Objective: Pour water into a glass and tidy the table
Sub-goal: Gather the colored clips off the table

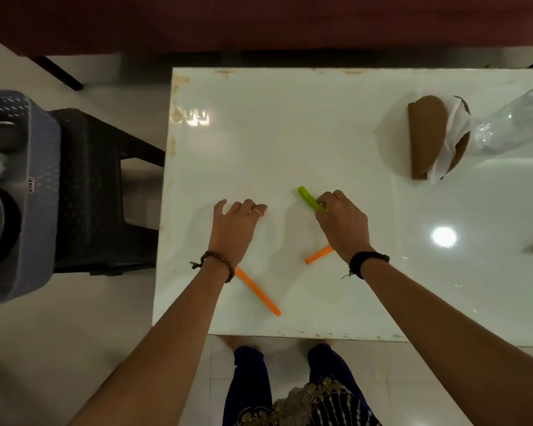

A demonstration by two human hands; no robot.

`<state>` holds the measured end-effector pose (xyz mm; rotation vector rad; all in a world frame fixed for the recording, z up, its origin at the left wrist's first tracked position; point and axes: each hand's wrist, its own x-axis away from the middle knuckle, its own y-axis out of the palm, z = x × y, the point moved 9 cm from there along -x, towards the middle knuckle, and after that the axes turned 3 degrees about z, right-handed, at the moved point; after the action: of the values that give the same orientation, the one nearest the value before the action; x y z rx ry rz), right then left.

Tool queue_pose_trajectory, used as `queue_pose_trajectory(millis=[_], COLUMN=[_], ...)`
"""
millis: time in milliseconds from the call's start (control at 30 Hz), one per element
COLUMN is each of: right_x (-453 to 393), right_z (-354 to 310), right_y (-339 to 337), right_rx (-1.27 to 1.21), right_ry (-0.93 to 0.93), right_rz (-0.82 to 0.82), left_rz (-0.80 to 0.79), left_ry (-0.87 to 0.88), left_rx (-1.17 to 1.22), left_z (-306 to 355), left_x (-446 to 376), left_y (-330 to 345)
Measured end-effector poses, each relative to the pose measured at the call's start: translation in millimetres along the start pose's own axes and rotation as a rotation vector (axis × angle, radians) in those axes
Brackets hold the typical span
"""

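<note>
1. Orange stick (258, 291) lies under the left wrist, loose on the white table (290, 133)
2. Left hand (233, 229) curls over something pink; its grasp I cannot tell
3. Right hand (342, 224) pinches the green stick (309, 199); a careless sweep could topple the glass bottle (511, 124) far right

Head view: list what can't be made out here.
- Left hand: fingertips cover something pink; its shape is hidden.
- Short orange stick: its far end runs under the right hand.
- Clear bottle: cut off by the right edge.
- Grey basket: contents dark, cropped at left.
</note>
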<state>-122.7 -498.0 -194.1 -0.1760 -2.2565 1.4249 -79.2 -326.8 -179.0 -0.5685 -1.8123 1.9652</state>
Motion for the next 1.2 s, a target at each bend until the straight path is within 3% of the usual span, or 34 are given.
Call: queue_pose_trajectory(millis=[100, 200, 300, 400, 500, 667, 800, 1000, 1100, 1200], right_x=[16.7, 39.9, 64.5, 85.8, 96.7, 98.0, 94.9, 87.2, 88.7, 91.2], right_z=[-22.6, -80.0, -156.5, -249.6, -343.6, -435.6, -476.7, -494.5, -486.6, -447.7], right_y=[-11.2, -21.7, -21.8, -11.2, 0.2, 47.2, 77.7, 102.5, 83.8, 55.8], right_rx=[-0.228, -0.468, -0.693, -0.837, -0.836, -0.628, -0.353, -0.262, -0.289, -0.422], right_ry=[0.035, -0.003, -0.028, -0.085, -0.233, -0.362, -0.442, -0.471, -0.540, -0.532], right_rz=[0.033, 0.047, -0.043, -0.183, -0.245, -0.313, -0.251, -0.261, -0.200, -0.147], left_rz=[0.111, 0.225, 0.291, 0.390, 0.455, 0.248, 0.167, 0.202, 0.246, 0.442], left_ry=[-0.188, -0.577, -0.996, -1.250, -1.301, -1.344, -1.297, -1.319, -1.197, -0.948], left_rx=[0.332, 0.826, 1.385, 1.583, 1.562, 1.332, 1.077, 0.856, 0.777, 0.650], left_z=[-13.8, -58.0, -109.8, -175.5, -245.1, -322.9, -352.9, -368.5, -361.1, -326.6], left_x=[10.3, 40.1, 82.8, 124.1, 162.8, 189.3, 197.0, 193.5, 185.1, 169.8], left_y=[-35.6, -73.3, -91.7, -116.5, -137.6, -122.5, -95.5, -75.4, -90.7, -133.1])
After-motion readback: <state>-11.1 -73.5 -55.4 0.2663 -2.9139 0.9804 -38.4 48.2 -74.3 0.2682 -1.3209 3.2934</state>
